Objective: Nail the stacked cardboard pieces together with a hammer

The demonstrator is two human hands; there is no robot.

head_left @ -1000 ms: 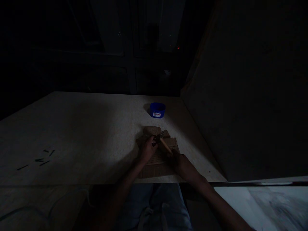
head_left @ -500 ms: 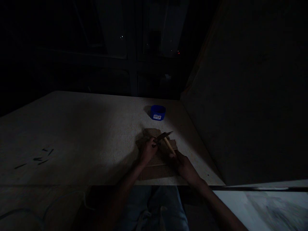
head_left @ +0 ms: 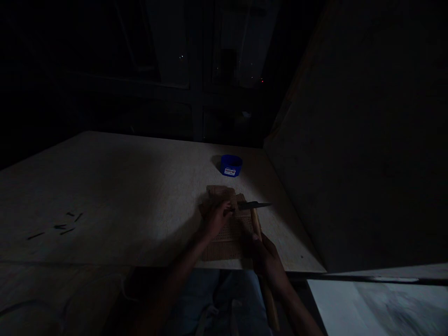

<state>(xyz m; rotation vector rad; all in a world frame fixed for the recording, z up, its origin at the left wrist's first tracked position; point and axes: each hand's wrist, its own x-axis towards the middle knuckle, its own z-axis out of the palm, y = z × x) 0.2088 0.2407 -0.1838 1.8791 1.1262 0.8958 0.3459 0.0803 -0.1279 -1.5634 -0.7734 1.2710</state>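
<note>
Clasping the wooden handle of a hammer (head_left: 256, 221), the grip of our right hand (head_left: 269, 261) is closed, the dark head crossing the right edge of the cardboard (head_left: 226, 251) in our view. Our left hand (head_left: 214, 222) rests over that cardboard, fingers curled. Beyond it on the table (head_left: 140, 186) stands an open-topped blue container (head_left: 238, 168), a white label on its near wall. In such dimness we cannot tell what our left grip pinches, if anything, nor what the container holds.

left hand (head_left: 216, 218) farther forward, bent; right hand (head_left: 269, 259) curled gripping
</note>
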